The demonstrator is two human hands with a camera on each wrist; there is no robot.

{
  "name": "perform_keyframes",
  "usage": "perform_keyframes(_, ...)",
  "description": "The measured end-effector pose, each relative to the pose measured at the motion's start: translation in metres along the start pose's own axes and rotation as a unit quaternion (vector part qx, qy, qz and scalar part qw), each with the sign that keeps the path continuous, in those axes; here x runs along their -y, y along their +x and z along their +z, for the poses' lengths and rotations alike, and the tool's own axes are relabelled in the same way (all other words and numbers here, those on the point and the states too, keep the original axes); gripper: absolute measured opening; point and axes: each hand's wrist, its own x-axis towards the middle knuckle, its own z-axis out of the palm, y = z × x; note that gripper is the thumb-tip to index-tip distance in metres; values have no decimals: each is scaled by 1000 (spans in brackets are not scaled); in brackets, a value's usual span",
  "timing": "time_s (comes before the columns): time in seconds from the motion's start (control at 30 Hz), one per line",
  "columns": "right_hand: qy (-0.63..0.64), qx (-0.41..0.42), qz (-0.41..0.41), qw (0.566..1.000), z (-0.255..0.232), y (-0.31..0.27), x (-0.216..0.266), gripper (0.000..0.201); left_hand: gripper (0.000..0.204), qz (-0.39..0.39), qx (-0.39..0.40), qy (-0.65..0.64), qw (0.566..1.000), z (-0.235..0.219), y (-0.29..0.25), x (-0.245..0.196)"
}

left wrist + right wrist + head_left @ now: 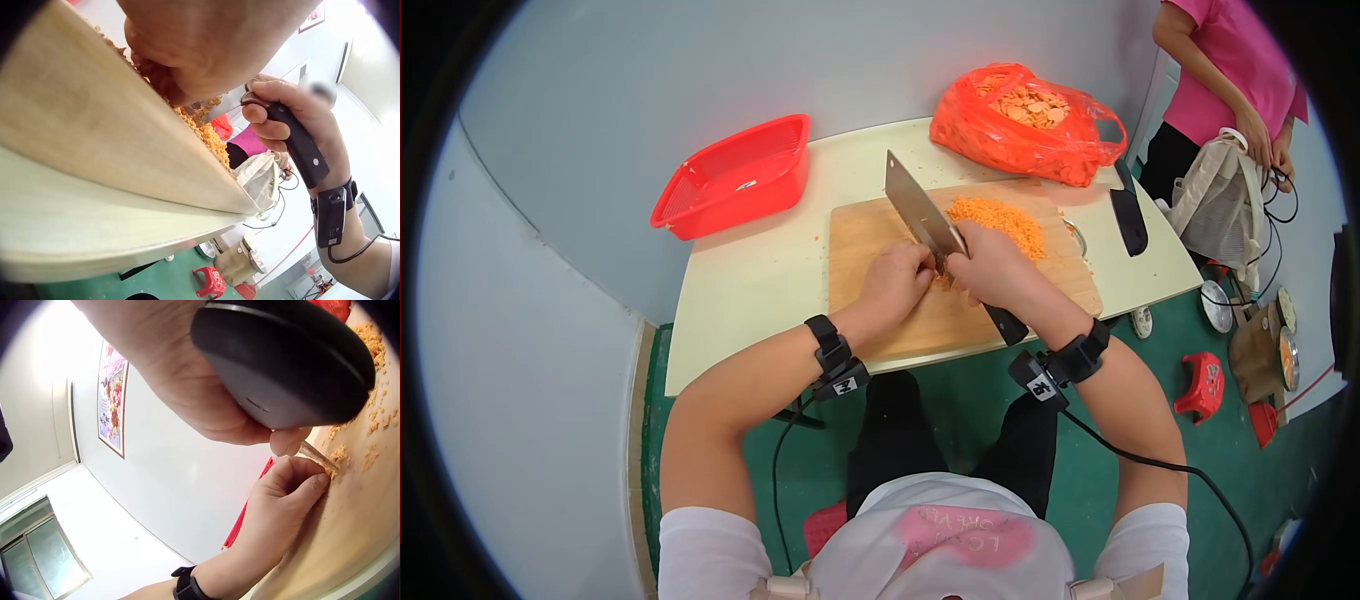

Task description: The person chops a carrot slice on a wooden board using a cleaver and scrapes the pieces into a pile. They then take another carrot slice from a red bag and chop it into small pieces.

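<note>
My right hand (995, 268) grips the black handle of a cleaver (918, 208), its blade standing on edge over the wooden board (855, 245). Curled fingers of my left hand (894, 286) are at the blade's left side; in the right wrist view the thumb and forefinger of that hand (275, 509) pinch at small orange pieces (339, 456) beside the blade. A heap of finely chopped orange food (1005, 222) lies right of the cleaver. The left wrist view shows the right hand (315, 119) round the handle (300, 142).
A red plastic basket (740, 175) is at the table's back left, and a red bag (1025, 130) of orange slices at the back right. Another black-handled knife (1129, 215) lies near the right edge. A person in pink (1230, 75) stands beyond, holding a pale bag (1215, 200).
</note>
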Motion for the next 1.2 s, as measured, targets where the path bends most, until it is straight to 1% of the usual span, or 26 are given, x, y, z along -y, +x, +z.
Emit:
perform_keyframes(0.1, -2, 0, 15, 1000, 2, -1, 3, 25, 11, 2, 1, 1, 1000, 2, 0, 0)
perform_keyframes(0.13, -1, 0, 18, 1000, 2, -1, 6, 25, 11, -2, -9, -6, 1000, 1, 0, -2)
perform_keyframes(0.2, -35, 13, 19, 999, 1, 1, 15, 23, 12, -2, -18, -16, 1000, -1, -1, -6)
perform_keyframes(0.23, -35, 10, 24, 999, 1, 3, 19, 23, 10, -19, -7, -11, 1000, -2, -1, -8)
perform_keyframes(0.27, -34, 30, 37, 998, 1, 5, 25, 22, 9, -35, 3, -6, 999, -4, -1, -10)
perform_keyframes(0.3, -33, 49, 50, 997, 1, 6, 29, 21, 9, -30, 6, -10, 999, -7, -1, -13)
perform_keyframes(0.37, -47, 40, 47, 997, 6, 7, 25, 23, 12, -41, 25, -16, 999, -12, -1, -17)
perform_keyframes(0.43, -138, -21, -34, 990, 15, 10, 14, 24, 13, -33, 39, -15, 999, -14, 0, -17)
perform_keyframes(0.47, -122, -9, -18, 992, 14, 10, 11, 26, 13, -31, 45, -16, 998, -14, 0, -17)
perform_keyframes(0.5, -121, -15, -16, 992, 11, 10, 10, 26, 12, -31, 51, -15, 998, -14, 0, -18)
perform_keyframes(0.57, -64, 2, 9, 998, 11, 12, 8, 27, 13, -18, 46, 9, 999, -12, 2, -15)
perform_keyframes(0.6, -56, 6, 8, 998, 8, 12, 9, 27, 15, -11, 38, 33, 999, -11, -1, -11)
perform_keyframes(0.63, -8, 20, 35, 999, 1, 11, 9, 27, 15, -17, 43, 40, 998, -11, -3, -8)
perform_keyframes(0.67, 37, 33, 63, 997, -3, 9, 9, 27, 14, -9, 36, 14, 999, -11, -2, -6)
perform_keyframes(0.7, 42, 34, 62, 997, -3, 6, 9, 27, 12, 3, 27, -14, 1000, -10, -1, -5)
perform_keyframes(0.77, 12, 0, 48, 999, -6, 0, 5, 26, 12, -3, 34, -2, 999, -8, 0, -6)
perform_keyframes(0.8, 13, -2, 52, 999, -9, -4, 7, 26, 13, -14, 34, -9, 999, -7, 0, -6)
perform_keyframes(0.83, 31, 6, 54, 998, -12, -10, 13, 25, 15, -25, 34, -16, 999, -7, 0, -6)
perform_keyframes(0.9, 53, 9, 57, 997, -10, -12, 14, 25, 16, -18, 36, -1, 999, -7, 0, -5)
perform_keyframes(0.97, 17, 7, 33, 999, -2, -6, 7, 23, 16, -8, 38, 16, 999, -7, 1, -5)
perform_keyframes(1.03, 17, 9, 39, 999, -4, -7, 14, 23, 16, 0, 12, 11, 1000, -8, 0, -6)
perform_keyframes(1.07, 14, 16, 43, 999, -4, -6, 15, 22, 16, 1, 15, 12, 1000, -7, 0, -6)
perform_keyframes(1.1, 17, 17, 44, 999, -1, -3, 14, 22, 12, -24, 13, -18, 999, -5, 0, -8)
perform_keyframes(1.13, -15, 12, 30, 999, 3, 2, 12, 22, 9, -51, 10, -48, 998, -4, -1, -9)
perform_keyframes(1.17, -48, 8, 16, 999, 5, 5, 11, 23, 9, -53, 12, -50, 997, -4, -2, -10)
perform_keyframes(1.2, -48, 9, 20, 999, 4, 4, 16, 23, 10, -79, 37, -80, 993, -5, -1, -11)
